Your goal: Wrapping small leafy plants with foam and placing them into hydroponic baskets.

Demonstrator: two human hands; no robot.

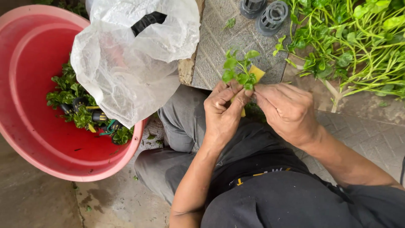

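My left hand (pixel 223 109) and my right hand (pixel 287 107) meet over my lap, both pinching a small bunch of green leafy sprigs (pixel 238 69). A yellow sponge strip (pixel 256 74) is wrapped against the stems between my fingers. The leaves stick up above my fingertips; the stems' lower ends are hidden by my fingers.
A red plastic basin (pixel 25 105) at the left holds several leafy cuttings in small black pots (pixel 84 112). A crumpled clear plastic bag (pixel 130 59) lies over its rim. A heap of green stems (pixel 354 42) is at the right, and two grey net pots (pixel 265 12) sit on the paving.
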